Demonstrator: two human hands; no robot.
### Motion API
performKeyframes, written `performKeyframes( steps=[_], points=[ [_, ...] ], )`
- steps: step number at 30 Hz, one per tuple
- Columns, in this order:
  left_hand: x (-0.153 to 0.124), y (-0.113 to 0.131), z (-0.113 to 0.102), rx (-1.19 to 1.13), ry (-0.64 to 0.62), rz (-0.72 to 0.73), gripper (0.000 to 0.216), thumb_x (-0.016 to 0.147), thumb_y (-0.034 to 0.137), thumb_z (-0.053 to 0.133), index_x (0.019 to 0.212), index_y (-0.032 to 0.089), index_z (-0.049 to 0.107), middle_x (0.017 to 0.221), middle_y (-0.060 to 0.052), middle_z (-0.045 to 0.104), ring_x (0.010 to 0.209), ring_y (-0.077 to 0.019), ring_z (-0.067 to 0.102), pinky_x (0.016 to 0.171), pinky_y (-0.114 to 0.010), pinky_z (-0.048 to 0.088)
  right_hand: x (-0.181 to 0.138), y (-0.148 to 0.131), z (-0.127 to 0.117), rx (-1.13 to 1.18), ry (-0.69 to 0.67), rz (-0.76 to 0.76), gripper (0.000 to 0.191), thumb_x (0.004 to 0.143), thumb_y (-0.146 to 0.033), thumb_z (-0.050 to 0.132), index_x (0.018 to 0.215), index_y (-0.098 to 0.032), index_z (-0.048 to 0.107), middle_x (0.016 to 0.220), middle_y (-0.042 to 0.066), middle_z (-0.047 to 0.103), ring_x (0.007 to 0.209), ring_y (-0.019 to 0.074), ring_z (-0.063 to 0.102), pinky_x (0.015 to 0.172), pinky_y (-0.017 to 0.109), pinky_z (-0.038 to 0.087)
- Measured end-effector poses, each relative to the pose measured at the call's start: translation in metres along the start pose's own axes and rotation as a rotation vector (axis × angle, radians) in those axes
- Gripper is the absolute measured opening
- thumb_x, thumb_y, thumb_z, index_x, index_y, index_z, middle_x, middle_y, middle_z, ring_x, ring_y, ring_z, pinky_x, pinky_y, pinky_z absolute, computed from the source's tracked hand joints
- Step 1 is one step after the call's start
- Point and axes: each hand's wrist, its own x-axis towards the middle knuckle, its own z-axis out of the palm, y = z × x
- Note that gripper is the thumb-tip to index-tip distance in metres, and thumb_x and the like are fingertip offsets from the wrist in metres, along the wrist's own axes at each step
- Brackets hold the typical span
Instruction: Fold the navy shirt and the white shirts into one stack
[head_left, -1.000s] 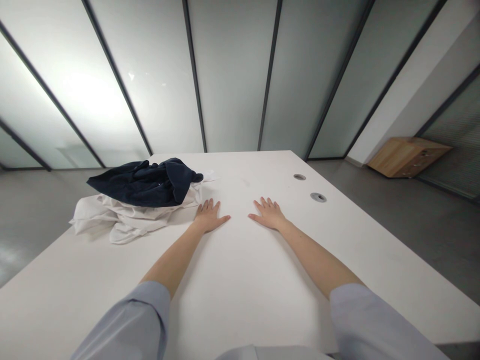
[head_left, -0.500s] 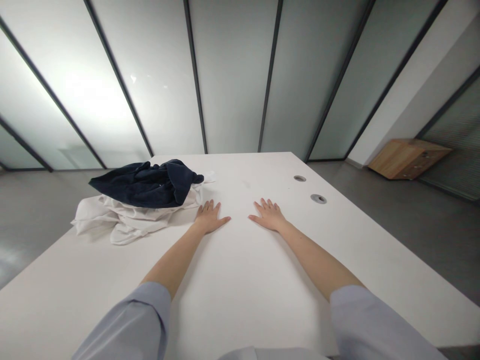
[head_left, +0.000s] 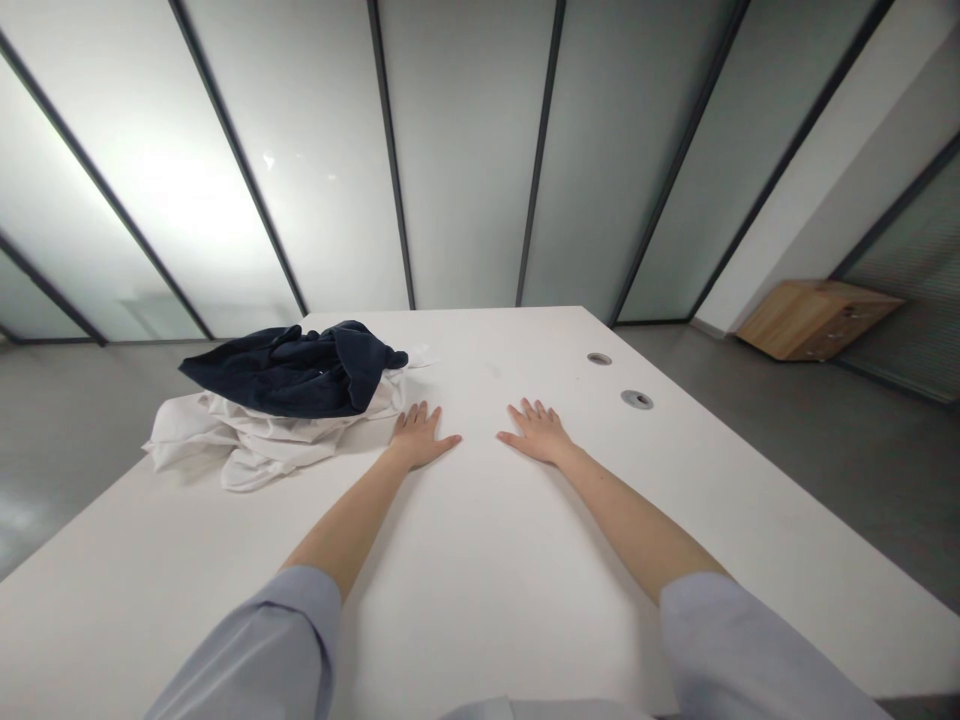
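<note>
My left hand (head_left: 417, 437) lies flat on the white table (head_left: 487, 560), fingers spread, just right of a heap of cloth. Opposite it, my right hand (head_left: 538, 434) also rests palm down with its fingers apart. Neither hand holds anything. The heap has a crumpled dark navy garment (head_left: 300, 370) on top. Beneath it spreads a rumpled white garment (head_left: 262, 445), partly covered by the navy one; their exact kinds cannot be made out.
Two round cable grommets (head_left: 637, 399) are set in the table's right side. Frosted glass panels (head_left: 465, 160) with dark frames stand beyond the far edge. A wooden cabinet (head_left: 814, 318) sits on the grey floor (head_left: 765, 440) at right.
</note>
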Motion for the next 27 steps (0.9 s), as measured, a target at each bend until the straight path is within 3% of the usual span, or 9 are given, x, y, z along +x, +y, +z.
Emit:
performKeyframes(
  steps=[27],
  points=[
    [0.0016,-0.002,0.0036,-0.025,0.039,0.009,0.094,0.08,0.081,0.027,0.15,0.017,0.03,0.158,-0.017,0.017,0.144,-0.0357,0.018,0.114,-0.05,0.016,0.002,0.0021,0.0046,0.028,0.046,-0.008,0.085,0.085,-0.077,0.026,0.152,-0.024,0.026,0.159,0.012,0.016,0.144,0.0361,0.014,0.113,0.052,0.011]
  ],
)
